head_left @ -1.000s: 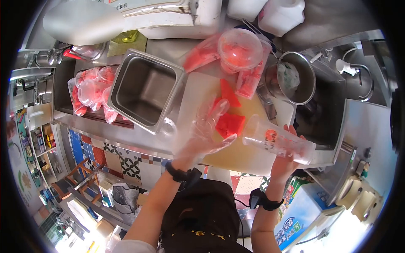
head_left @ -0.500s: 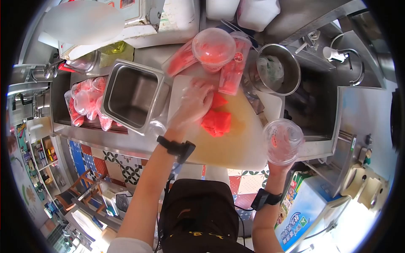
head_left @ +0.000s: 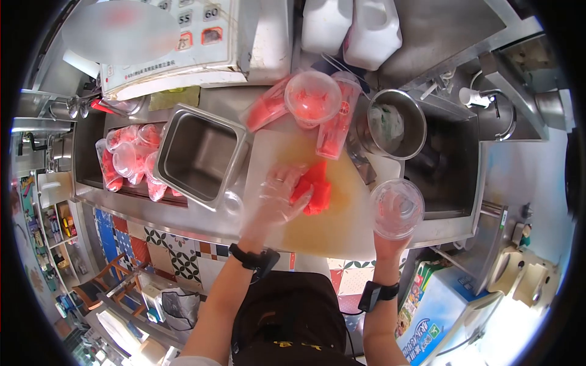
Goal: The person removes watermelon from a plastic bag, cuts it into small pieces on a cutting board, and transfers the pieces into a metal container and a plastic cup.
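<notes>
Red watermelon pieces (head_left: pixel 317 190) lie on the white cutting board (head_left: pixel 357 235), which is stained yellowish. My left hand (head_left: pixel 278 195), in a clear plastic glove, rests against their left side with its fingers apart. At the board's right edge, my right hand (head_left: pixel 392 244) holds a clear plastic cup (head_left: pixel 398 208), its round opening facing up. Beyond the board stand a round tub of red fruit (head_left: pixel 312 97) and tall cups of red fruit, one of them (head_left: pixel 332 131) tilted on the board's far edge.
An empty steel pan (head_left: pixel 201 155) stands left of the board, and several bagged or cupped red fruit portions (head_left: pixel 131 158) lie beyond it. A steel pot (head_left: pixel 395 125) sits at the back right, beside a dark sink (head_left: pixel 448 165). White jugs (head_left: pixel 372 33) stand at the back.
My left hand has moved toward me, from the board's far part to beside the watermelon, and its fingers have spread. The cup in my right hand has shifted slightly left. The view has tilted.
</notes>
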A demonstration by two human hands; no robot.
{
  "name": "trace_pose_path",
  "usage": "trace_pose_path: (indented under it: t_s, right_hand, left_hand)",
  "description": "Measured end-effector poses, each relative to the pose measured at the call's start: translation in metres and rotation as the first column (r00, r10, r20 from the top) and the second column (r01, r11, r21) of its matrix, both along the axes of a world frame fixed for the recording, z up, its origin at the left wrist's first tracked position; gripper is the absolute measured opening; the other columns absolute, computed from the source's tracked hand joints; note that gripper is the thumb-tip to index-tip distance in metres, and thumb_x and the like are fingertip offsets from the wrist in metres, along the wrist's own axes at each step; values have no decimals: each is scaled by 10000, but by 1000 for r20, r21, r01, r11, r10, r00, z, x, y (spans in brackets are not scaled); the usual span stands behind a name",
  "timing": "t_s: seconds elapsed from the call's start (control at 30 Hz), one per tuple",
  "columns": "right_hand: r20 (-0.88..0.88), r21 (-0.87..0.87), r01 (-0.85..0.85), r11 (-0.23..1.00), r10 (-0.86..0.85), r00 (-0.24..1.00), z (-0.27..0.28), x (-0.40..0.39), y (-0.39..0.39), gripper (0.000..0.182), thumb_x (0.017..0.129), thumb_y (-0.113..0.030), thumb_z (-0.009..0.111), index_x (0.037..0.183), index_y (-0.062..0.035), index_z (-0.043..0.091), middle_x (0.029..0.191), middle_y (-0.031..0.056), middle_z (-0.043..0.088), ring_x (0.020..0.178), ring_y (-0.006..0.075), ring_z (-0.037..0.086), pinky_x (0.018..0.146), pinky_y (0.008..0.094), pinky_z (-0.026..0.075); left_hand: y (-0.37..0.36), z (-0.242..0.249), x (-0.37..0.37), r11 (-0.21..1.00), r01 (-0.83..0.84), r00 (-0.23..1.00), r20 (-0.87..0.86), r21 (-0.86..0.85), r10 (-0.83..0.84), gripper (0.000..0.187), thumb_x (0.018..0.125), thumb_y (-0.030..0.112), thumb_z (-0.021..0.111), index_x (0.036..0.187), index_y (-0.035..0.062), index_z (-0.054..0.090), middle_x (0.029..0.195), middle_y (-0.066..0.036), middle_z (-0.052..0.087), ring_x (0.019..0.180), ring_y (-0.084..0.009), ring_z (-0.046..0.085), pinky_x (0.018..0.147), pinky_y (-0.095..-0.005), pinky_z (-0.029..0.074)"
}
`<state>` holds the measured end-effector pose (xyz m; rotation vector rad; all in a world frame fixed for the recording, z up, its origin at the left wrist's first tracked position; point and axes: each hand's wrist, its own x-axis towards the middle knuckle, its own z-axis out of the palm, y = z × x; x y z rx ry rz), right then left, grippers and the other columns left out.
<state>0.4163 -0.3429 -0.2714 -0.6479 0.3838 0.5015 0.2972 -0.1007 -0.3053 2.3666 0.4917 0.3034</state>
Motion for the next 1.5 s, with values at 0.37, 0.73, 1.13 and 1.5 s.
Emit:
trace_pose_path:
  t_s: [0.37,0.73,1.13,1.5]
  right_hand:
    - [-213,646,-127,752,338,917,40,45,40,690,862,-369,671,1392,-28,389,1315,161,504,1190,275,511,961,377,424]
    - [-252,201,-341,918,385,888,78,132,159,500,1017,-364,418,1345,13,433,1326,236,491,1239,365,482,1008,403,452]
    - [-251,-851,369,-373,907,338,-18,9,-24,490,693,-96,660,1150,-30,498,1027,190,564,983,394,547,803,463,474]
    - [-271,-963,-185,-199,716,644,-3,-38,-92,272,824,-180,612,1031,-25,530,742,180,599,670,301,595,637,412,458]
  left_hand:
    - [-9,10,14,989,-58,996,-81,-138,47,450,889,343,614,1270,111,551,1181,-146,590,1122,-349,536,956,-443,436]
    - [13,2,46,979,-7,957,-286,-205,-53,454,831,388,665,1165,81,641,1030,-161,669,984,-353,598,905,-459,445]
    - [-2,16,60,992,-95,870,-492,-86,41,525,787,479,641,1119,73,651,998,-145,669,1000,-313,614,890,-375,487]
    - [3,36,63,886,-130,928,-368,-444,-48,482,758,351,724,1138,72,622,1009,-158,664,947,-297,646,825,-383,518]
